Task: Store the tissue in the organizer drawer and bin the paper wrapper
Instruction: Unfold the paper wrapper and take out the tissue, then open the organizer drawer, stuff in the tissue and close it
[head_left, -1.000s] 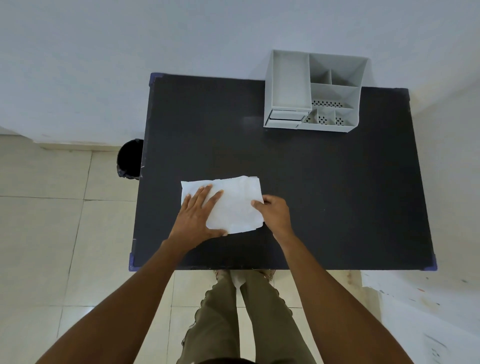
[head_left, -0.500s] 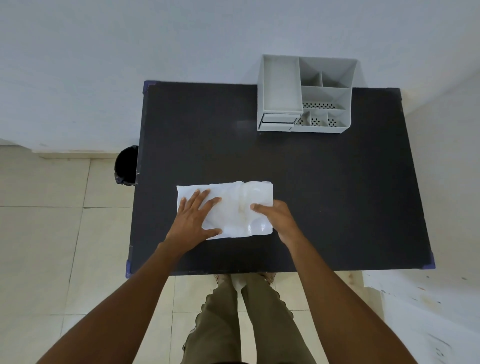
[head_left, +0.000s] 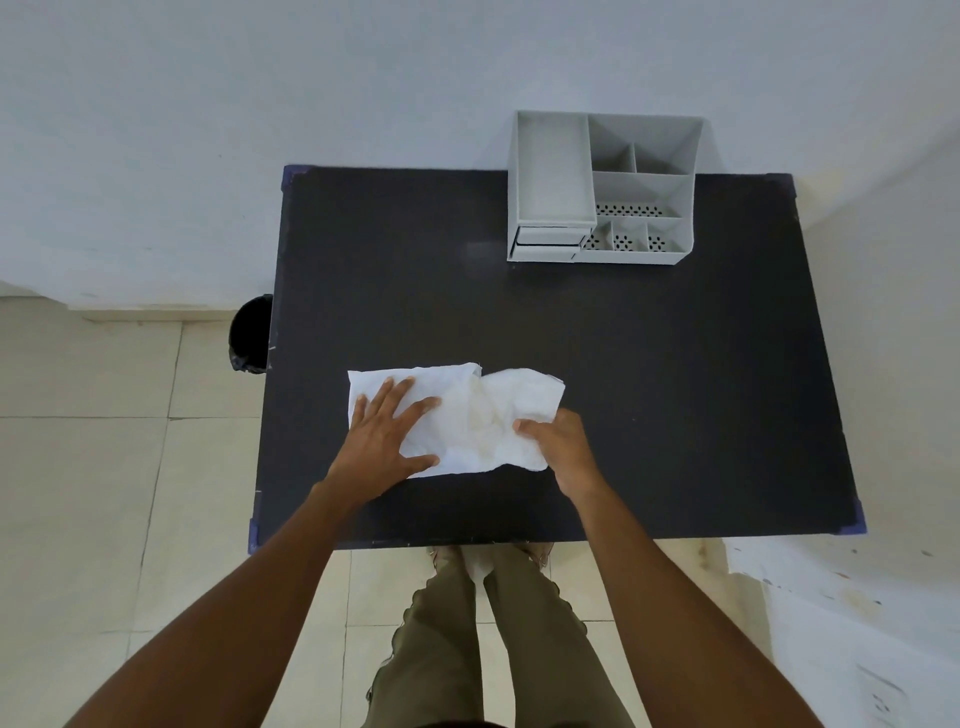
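Observation:
A white paper wrapper (head_left: 395, 382) lies flat near the front of the black table (head_left: 649, 364). My left hand (head_left: 387, 434) presses on it with fingers spread. A crumpled white tissue (head_left: 519, 410) sticks out of the wrapper's right end, and my right hand (head_left: 558, 447) pinches its lower right edge. The grey organizer (head_left: 602, 189) stands at the table's back edge, its small drawer (head_left: 548, 238) at the lower left front, shut or nearly so. A black bin (head_left: 252, 332) stands on the floor beside the table's left edge, partly hidden by the tabletop.
A white wall runs behind the table. Beige floor tiles lie to the left and below. My legs stand at the table's front edge. A white surface with marks sits at the lower right.
My right hand has drawn the tissue rightward, so more of it now shows past the wrapper's right end. My left hand has stayed pressed on the wrapper.

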